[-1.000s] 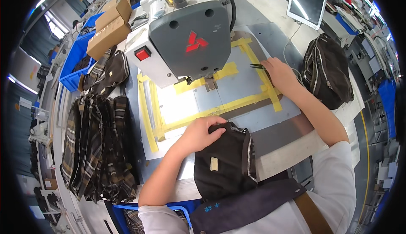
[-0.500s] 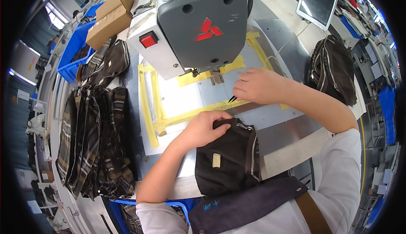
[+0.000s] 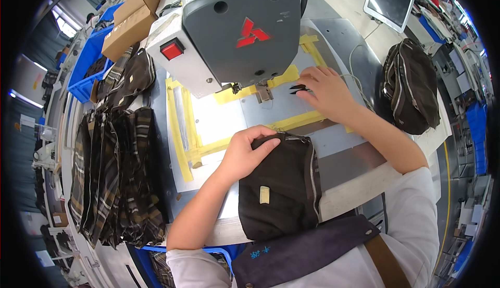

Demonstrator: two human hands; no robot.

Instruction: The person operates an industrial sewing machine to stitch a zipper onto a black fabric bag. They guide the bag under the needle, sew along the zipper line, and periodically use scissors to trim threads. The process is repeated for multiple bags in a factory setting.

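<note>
My left hand [image 3: 245, 152] grips the top edge of a dark brown fabric pouch [image 3: 273, 194] with a metal zipper and pale label, draped over the table's front edge. Above and right of it, my right hand [image 3: 325, 92] holds small black snips [image 3: 298, 88], whose tips show past my fingers. The snips are just right of the needle area [image 3: 263, 92] of a sewing machine [image 3: 234, 27] with a grey head and red switch. Beneath both lies a metal plate edged with yellow tape [image 3: 185, 132].
Striped fabric pieces [image 3: 109, 173] are heaped at left, with folded pouches [image 3: 135, 74], a blue crate [image 3: 83, 87] and cardboard boxes [image 3: 125, 33] behind. A stack of dark pouches [image 3: 409, 87] sits at right below a screen [image 3: 388, 1]. A cord [image 3: 354, 51] runs across the right side.
My right hand came inward and down from the right tape strip with the snips, then rose slightly beside the needle area. My left hand and the pouch edge shifted slightly upward.
</note>
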